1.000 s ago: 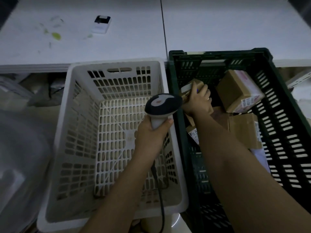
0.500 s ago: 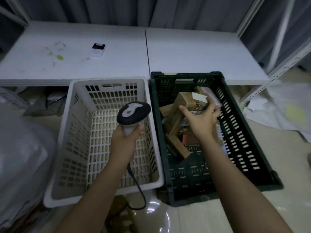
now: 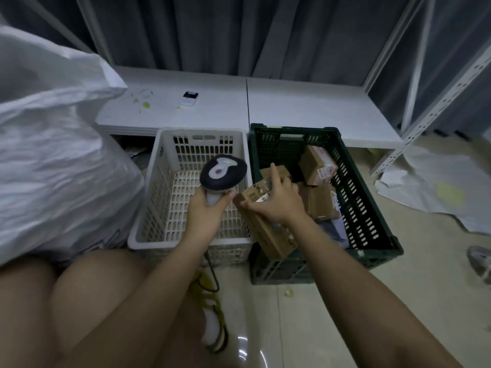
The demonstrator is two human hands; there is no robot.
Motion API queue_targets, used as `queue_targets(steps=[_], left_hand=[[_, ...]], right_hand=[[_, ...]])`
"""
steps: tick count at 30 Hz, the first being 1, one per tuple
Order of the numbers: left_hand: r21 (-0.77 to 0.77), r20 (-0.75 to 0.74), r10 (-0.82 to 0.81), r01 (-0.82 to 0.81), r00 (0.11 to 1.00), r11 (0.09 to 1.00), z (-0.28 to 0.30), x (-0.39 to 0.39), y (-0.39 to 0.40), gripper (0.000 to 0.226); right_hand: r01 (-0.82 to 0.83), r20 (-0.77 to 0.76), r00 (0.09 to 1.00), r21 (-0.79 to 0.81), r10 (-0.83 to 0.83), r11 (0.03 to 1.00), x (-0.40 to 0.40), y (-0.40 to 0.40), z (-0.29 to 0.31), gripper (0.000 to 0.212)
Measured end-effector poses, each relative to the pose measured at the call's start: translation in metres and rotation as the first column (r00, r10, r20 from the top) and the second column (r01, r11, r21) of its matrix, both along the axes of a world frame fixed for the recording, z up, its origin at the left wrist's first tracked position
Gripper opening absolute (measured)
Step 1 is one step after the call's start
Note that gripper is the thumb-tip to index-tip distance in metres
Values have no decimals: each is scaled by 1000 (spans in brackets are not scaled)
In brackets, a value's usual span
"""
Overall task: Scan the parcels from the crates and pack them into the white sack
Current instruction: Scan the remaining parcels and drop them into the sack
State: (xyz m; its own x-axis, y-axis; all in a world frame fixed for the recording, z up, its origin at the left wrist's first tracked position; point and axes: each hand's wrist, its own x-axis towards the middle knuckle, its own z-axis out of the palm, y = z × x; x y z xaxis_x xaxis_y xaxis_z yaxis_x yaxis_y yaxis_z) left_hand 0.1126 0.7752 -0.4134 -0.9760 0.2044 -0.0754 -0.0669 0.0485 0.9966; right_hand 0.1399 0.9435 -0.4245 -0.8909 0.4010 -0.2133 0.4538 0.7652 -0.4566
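While the right hand [image 3: 276,203] grips a long brown parcel [image 3: 265,229] above the green crate's [image 3: 372,208] near-left corner, the left hand [image 3: 210,208] clasps the scanner [image 3: 223,173] just beside it; turning the label toward the scanner head should help, with the white sack [image 3: 53,155] waiting leftward.

A parcel sorting room, by the look of it. Perforated metal shelving [image 3: 435,102] stands against grey curtains [image 3: 212,33], with plastic crates [image 3: 372,208] of cardboard boxes [image 3: 317,166] on the floor beside a bulging white sack [image 3: 53,155].
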Motion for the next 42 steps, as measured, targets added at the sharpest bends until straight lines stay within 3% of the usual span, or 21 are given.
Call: queue_targets(steps=[5,9,15,18,20,22,25,29,33,38,42], left_hand=[[-33,34,-16,17,999,999,-14,14,-15,40],[-37,55,-10,12,998,999,-24,13,-17,37],[-32,158,-43,48,987,998,-46,12,-2,33],[8,194,-80,80,978,997,-54,14,5,32],[22,220,-91,89,971,996,-57,14,9,29],[19,243,-91,89,966,996,-63,13,13,30],[-5,258,-71,75,963,997,-68,9,15,35],[8,285,-37,37,958,999,-72,5,16,30],[47,291,-51,39,955,998,-73,1,14,29],[24,283,-11,5,959,1000,-67,0,9,30],[2,282,66,-69,957,998,-63,2,1,36]], right_hand=[[5,89,996,-110,5,994,20,-11,-31,127],[59,62,997,-77,-54,995,31,10,-25,110],[153,170,980,-332,-101,931,43,41,-26,93],[190,47,981,-416,-188,889,37,45,-39,67],[218,-91,957,-394,-274,893,28,46,-45,44],[229,-135,946,-370,-296,900,15,45,-47,34],[141,-37,985,-368,-167,919,-7,43,-40,40],[167,194,978,-502,-78,848,-35,48,-37,58],[154,314,949,-481,6,863,-48,50,-41,54],[236,158,971,-568,-177,789,-37,60,-43,36],[338,4,889,-679,-457,651,-20,66,-33,35]])
